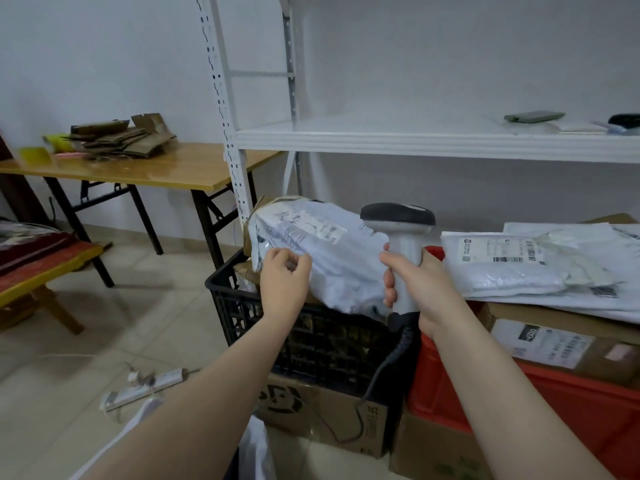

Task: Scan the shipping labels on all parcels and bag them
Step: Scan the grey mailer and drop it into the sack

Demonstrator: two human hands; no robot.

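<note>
A grey-white poly mailer parcel with a shipping label near its top lies tilted on the black plastic crate. My left hand pinches the parcel's near left edge. A grey barcode scanner with a black head stands upright in the grip of my right hand, just right of the parcel; its coiled cable hangs down. More labelled white mailers are stacked to the right over a cardboard box in a red crate. A white bag's edge shows at the bottom.
White metal shelving rises behind the crates, holding a few small items at right. A wooden folding table with flattened cardboard stands at left. A power strip and cables lie on the tiled floor. Cardboard boxes sit under the crates.
</note>
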